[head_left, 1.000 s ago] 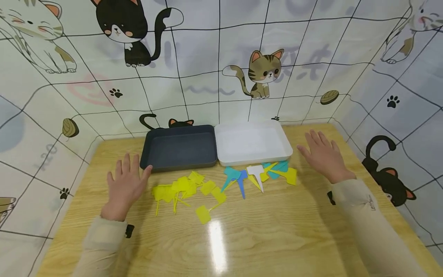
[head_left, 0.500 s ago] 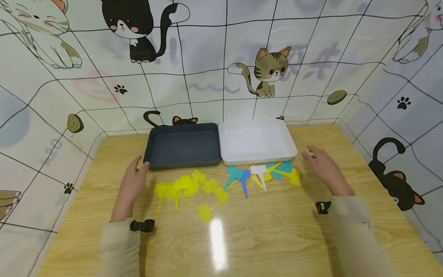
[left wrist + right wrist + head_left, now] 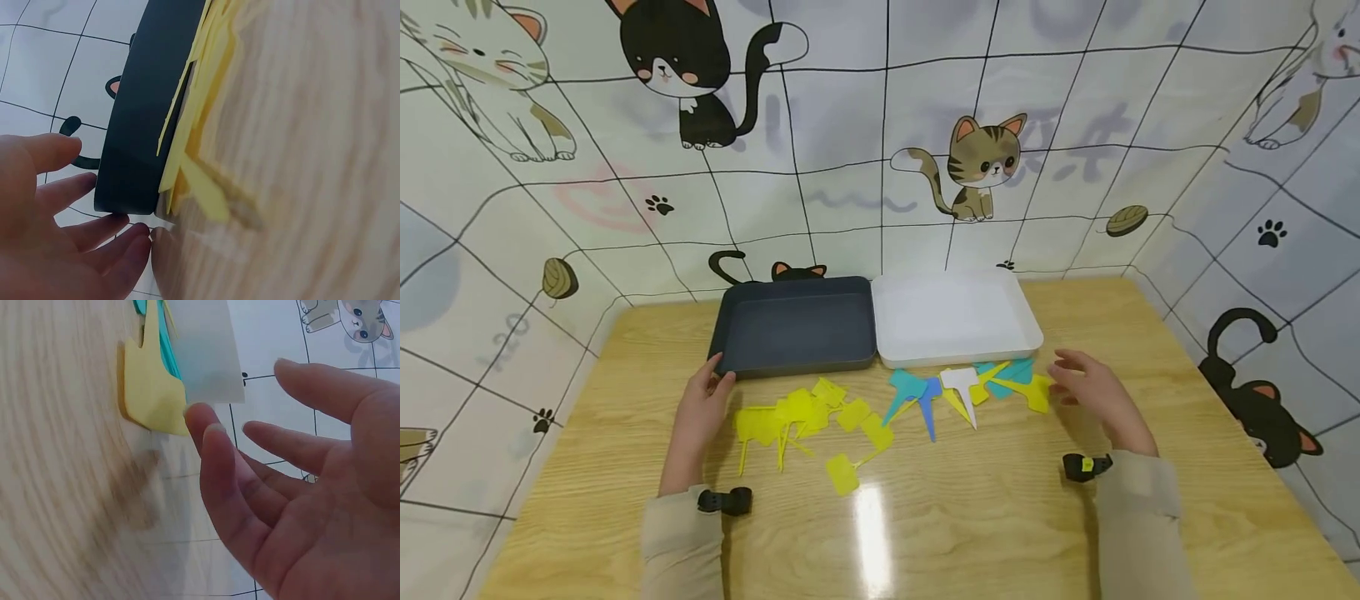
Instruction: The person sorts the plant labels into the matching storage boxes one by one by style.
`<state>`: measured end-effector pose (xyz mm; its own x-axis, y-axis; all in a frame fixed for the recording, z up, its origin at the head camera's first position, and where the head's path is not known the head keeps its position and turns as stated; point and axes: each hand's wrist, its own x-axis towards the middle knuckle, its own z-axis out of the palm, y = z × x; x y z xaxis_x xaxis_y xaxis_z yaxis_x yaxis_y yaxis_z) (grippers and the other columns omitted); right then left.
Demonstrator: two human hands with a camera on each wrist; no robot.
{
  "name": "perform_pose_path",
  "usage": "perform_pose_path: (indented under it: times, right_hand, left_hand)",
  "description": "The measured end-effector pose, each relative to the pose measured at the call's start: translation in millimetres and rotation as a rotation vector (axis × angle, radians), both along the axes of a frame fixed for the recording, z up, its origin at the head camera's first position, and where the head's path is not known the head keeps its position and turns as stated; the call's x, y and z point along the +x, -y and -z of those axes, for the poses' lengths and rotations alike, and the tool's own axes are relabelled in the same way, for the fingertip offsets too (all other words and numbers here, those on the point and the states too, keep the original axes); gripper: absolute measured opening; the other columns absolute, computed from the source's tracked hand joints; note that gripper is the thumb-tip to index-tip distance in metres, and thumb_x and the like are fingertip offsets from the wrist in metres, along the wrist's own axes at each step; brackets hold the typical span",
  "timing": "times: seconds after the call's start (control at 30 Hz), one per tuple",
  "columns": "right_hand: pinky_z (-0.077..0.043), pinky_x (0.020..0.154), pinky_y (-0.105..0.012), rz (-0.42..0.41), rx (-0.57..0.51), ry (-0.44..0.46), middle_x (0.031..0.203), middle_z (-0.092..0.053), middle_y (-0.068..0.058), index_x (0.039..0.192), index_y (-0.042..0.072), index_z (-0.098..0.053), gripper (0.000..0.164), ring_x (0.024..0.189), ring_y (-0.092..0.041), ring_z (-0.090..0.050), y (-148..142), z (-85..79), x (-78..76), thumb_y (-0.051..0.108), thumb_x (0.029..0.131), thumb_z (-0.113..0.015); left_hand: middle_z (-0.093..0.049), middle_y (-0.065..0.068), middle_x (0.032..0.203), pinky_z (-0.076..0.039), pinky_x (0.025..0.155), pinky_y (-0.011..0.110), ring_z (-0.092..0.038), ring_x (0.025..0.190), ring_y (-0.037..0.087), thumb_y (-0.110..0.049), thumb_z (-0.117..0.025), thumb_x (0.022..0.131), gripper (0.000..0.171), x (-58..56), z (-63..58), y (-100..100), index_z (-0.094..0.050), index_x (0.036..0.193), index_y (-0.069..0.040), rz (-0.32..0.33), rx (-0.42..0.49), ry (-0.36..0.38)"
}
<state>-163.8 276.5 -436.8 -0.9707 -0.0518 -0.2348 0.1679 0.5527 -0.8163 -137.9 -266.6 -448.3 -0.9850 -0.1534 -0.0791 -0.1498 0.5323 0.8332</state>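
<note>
Head view: the step in hand looks like a reach, nothing yet gripped. The left hand (image 3: 698, 412) has its fingers apart and loosely bent beside the near-left corner of the dark tray (image 3: 797, 333); contact is unclear. Right of those fingers, yellow tags (image 3: 797, 407) lie on the worktop (image 3: 985, 517), then teal tags (image 3: 907, 385) and a white tag (image 3: 960, 381). The right hand (image 3: 1093, 398) holds nothing, fingers parted and curved just right of the rightmost yellow tag (image 3: 1039, 396). Lifting that would call for bringing them together.

Head view is bright; glare (image 3: 872, 537) streaks tabletop (image 3: 977, 517) between and short of left hand (image 3: 702, 410) and right hand (image 3: 1096, 397); wrist views dimmer, partly blurred.
</note>
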Motion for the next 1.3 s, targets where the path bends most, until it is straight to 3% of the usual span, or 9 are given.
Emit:
perform_pose_path:
  times: [0.17,0.33,0.57,0.7,0.8,1.03,1.17,1.3]
  right_hand:
    - [-0.05,0.072,-0.036,0.008,-0.11,0.029,0.138,-0.02,-0.03,0.143,0.004,-0.009,0.075,0.09,-0.034,-0.057,0,3.8,-1.2,0.04,0.091,-0.047]
    - [-0.051,0.07,-0.034,0.03,-0.129,0.055,0.139,-0.017,-0.03,0.143,0.004,-0.005,0.078,0.082,-0.031,-0.058,-2,10.1,-2.7,0.042,0.09,-0.048]
    - [-0.051,0.071,-0.032,-0.008,-0.003,0.049,0.13,-0.028,-0.032,0.141,-0.002,-0.013,0.077,0.081,-0.025,-0.059,-18,15.8,1.0,0.041,0.089,-0.051]
    - [-0.044,0.08,-0.041,-0.057,0.112,0.044,0.123,-0.036,-0.029,0.137,-0.005,-0.025,0.072,0.087,-0.026,-0.054,-17,16.1,3.4,0.043,0.088,-0.051]
    - [-0.037,0.084,-0.049,-0.095,0.142,0.03,0.122,-0.039,-0.028,0.135,-0.004,-0.031,0.069,0.096,-0.031,-0.048,-14,16.8,3.8,0.043,0.088,-0.052]
    - [-0.036,0.087,-0.053,-0.188,0.25,-0.03,0.12,-0.046,-0.028,0.13,-0.004,-0.039,0.067,0.11,-0.04,-0.041,-13,22.8,-0.1,0.041,0.084,-0.059]
    - [-0.037,0.082,-0.05,-0.195,0.316,-0.029,0.115,-0.043,-0.024,0.126,-0.002,-0.042,0.067,0.101,-0.035,-0.04,-9,24.0,-4.7,0.039,0.079,-0.065]
    - [-0.043,0.072,-0.038,-0.19,0.273,0.011,0.103,-0.043,-0.02,0.124,-0.006,-0.041,0.064,0.08,-0.023,-0.051,-5,25.5,-6.2,0.03,0.079,-0.068]
  left_hand:
    - [-0.019,0.022,0.142,-0.028,0.095,0.054,-0.028,0.123,0.039,-0.036,-0.04,0.095,0.057,0.1,1.5,0,-0.026,0.14,-0.004,0.007,-0.003,-0.007]
    - [-0.013,0.019,0.145,-0.028,0.096,0.054,-0.026,0.125,0.039,-0.042,-0.038,0.094,0.059,3.7,2.4,1,-0.03,0.138,-0.005,-0.002,0.001,0.016]
    - [-0.02,0.018,0.143,-0.027,0.097,0.055,-0.025,0.126,0.038,-0.041,-0.04,0.093,0.056,6.8,11.5,2,-0.03,0.139,-0.01,0.096,0.027,0.033]
    - [-0.023,0.018,0.142,-0.025,0.098,0.054,-0.024,0.127,0.036,-0.042,-0.042,0.093,0.057,6.5,12.5,6,-0.027,0.14,-0.014,0.097,0.061,0.061]
    - [-0.023,0.018,0.142,-0.024,0.099,0.054,-0.022,0.128,0.036,-0.042,-0.043,0.092,0.058,5.6,10.8,11,-0.025,0.141,-0.015,0.099,0.086,0.068]
    - [-0.015,0.014,0.146,-0.021,0.101,0.052,-0.018,0.13,0.033,-0.041,-0.044,0.092,0.061,3.9,14.0,14,-0.019,0.143,-0.017,0.092,0.119,0.087]
    - [-0.014,0.015,0.146,-0.02,0.101,0.052,-0.017,0.131,0.033,-0.043,-0.044,0.091,0.064,2.4,16.0,16,-0.018,0.143,-0.017,0.104,0.131,0.082]
    - [-0.013,0.013,0.146,-0.019,0.102,0.051,-0.016,0.131,0.032,-0.041,-0.044,0.092,0.061,1.9,17.0,17,-0.019,0.143,-0.017,0.109,0.146,0.075]
